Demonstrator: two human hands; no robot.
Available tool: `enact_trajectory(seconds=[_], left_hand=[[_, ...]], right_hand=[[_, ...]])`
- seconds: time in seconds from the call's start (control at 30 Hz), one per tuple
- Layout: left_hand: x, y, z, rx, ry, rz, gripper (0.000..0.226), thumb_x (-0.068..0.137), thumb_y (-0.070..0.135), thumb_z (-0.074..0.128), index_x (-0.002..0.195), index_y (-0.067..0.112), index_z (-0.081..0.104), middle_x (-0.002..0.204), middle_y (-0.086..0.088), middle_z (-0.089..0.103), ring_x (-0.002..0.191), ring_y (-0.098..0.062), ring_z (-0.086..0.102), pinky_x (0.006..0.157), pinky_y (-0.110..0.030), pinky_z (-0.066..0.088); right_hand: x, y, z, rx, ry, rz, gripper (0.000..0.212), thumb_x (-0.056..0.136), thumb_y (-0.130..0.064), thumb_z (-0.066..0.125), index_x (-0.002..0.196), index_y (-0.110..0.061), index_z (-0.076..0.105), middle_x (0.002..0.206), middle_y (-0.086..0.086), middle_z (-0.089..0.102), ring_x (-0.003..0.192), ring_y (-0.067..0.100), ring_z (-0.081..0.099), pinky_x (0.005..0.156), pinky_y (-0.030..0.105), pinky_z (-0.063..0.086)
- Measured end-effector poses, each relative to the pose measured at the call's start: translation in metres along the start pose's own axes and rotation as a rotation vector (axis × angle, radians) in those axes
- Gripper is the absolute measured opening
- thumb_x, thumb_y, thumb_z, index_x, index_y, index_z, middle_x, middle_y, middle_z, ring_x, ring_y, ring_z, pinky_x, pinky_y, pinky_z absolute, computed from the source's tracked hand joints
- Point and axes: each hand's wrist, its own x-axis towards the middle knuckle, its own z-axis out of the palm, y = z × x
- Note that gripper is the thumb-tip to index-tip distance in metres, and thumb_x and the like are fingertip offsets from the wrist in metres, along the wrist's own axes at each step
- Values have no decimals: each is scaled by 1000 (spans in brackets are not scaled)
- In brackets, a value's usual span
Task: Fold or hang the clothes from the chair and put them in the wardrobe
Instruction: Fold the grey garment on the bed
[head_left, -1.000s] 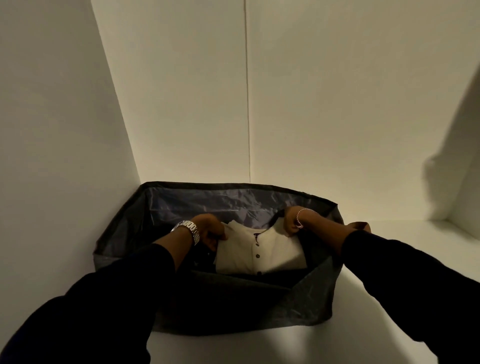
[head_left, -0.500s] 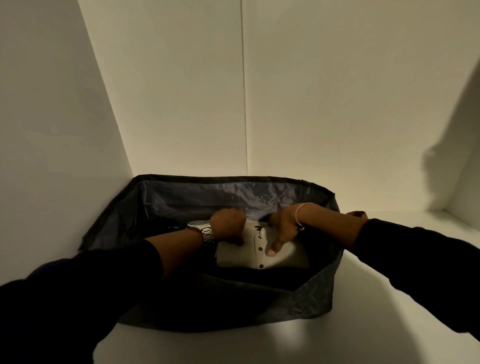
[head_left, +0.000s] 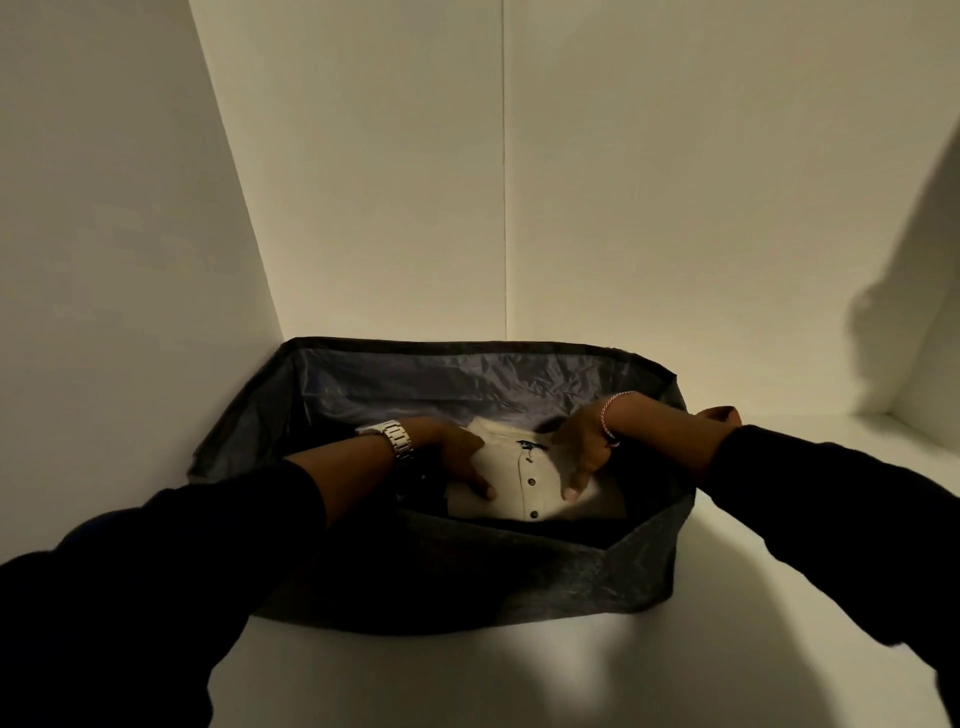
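A folded cream shirt (head_left: 524, 480) with dark buttons lies inside a dark grey fabric storage bin (head_left: 467, 577) on the white wardrobe shelf. My left hand (head_left: 454, 460), with a metal watch on its wrist, lies flat on the shirt's left side, fingers straight. On the shirt's right side my right hand (head_left: 582, 452), wearing a thin bracelet, presses down with its fingers pointing toward me. Both sleeves are black. Dark clothing shows under the shirt.
The bin sits in the shelf's back left corner, against the white side wall (head_left: 119, 260) and back panel (head_left: 675, 208). Bare white shelf (head_left: 779, 597) extends right and in front of the bin.
Both hands slid from the shirt's collar end down onto its front and now press it flat. The view came slightly closer to the bin.
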Motion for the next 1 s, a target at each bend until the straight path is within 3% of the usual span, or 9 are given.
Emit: enact_trajectory(seconds=[0.1, 0.17, 0.27, 0.37, 0.47, 0.53, 0.63, 0.8, 1.0], left_hand=[[-9, -6, -4, 31, 19, 11, 85, 89, 60, 62, 153, 11, 33, 159, -8, 35, 141, -29, 38, 115, -41, 33], [-30, -5, -12, -7, 18, 60, 70, 92, 59, 59, 146, 17, 48, 149, -1, 48, 135, -24, 46, 112, -39, 36], [-70, 4, -21, -357, -84, 173, 61, 79, 64, 67, 125, 25, 70, 127, 5, 68, 118, -19, 62, 103, -33, 45], [-107, 23, -16, -598, -227, 311, 73, 76, 62, 76, 130, 15, 66, 127, -7, 69, 113, -24, 64, 102, -40, 47], [-138, 46, -5, -529, -243, 410, 68, 75, 38, 78, 133, 6, 62, 118, -4, 73, 109, -20, 67, 104, -38, 49], [-153, 61, -2, -422, -141, 432, 44, 78, 23, 82, 118, 8, 72, 105, 0, 77, 97, -14, 71, 97, -30, 52], [-167, 73, -2, -360, 81, 455, 4, 86, 19, 78, 87, 15, 76, 73, 10, 72, 68, -3, 64, 75, -16, 48], [-169, 68, -5, -332, 574, 290, 14, 85, 24, 79, 87, 10, 79, 58, 19, 65, 53, 7, 56, 62, -9, 41], [-156, 73, 15, -270, 855, 101, 15, 83, 39, 79, 88, 26, 80, 84, 13, 75, 76, -3, 66, 78, -36, 59]], right_hand=[[-25, 6, -8, 5, 253, 63, 70, 85, -42, 75, 146, -22, 47, 139, 9, 57, 125, 29, 56, 104, 43, 48], [-37, 18, -12, 7, 421, 151, 65, 80, -46, 79, 136, -21, 58, 129, 9, 64, 117, 28, 62, 94, 40, 54], [-55, 39, -11, 57, 572, 347, 72, 79, -52, 78, 137, -18, 52, 135, 15, 52, 125, 35, 51, 96, 42, 46], [-69, 51, -6, 126, 699, 472, 53, 88, -38, 68, 133, -13, 55, 135, 21, 46, 125, 40, 45, 100, 43, 42], [-84, 51, -4, 344, 695, 411, 37, 88, -21, 68, 121, -5, 63, 114, 17, 62, 104, 34, 61, 84, 39, 51], [-94, 45, -3, 462, 626, 341, 30, 86, -14, 72, 113, 0, 67, 93, 12, 67, 77, 26, 66, 69, 35, 56], [-103, 38, -4, 565, 669, 293, 20, 87, 1, 65, 107, 5, 64, 95, 19, 66, 69, 30, 64, 50, 36, 55], [-100, 35, -3, 715, 755, 261, 8, 84, 9, 60, 85, 3, 55, 90, 25, 59, 60, 35, 60, 41, 38, 52], [-97, 46, 3, 745, 712, 168, 24, 92, -22, 69, 89, 1, 64, 77, 12, 62, 60, 22, 56, 48, 27, 42]])
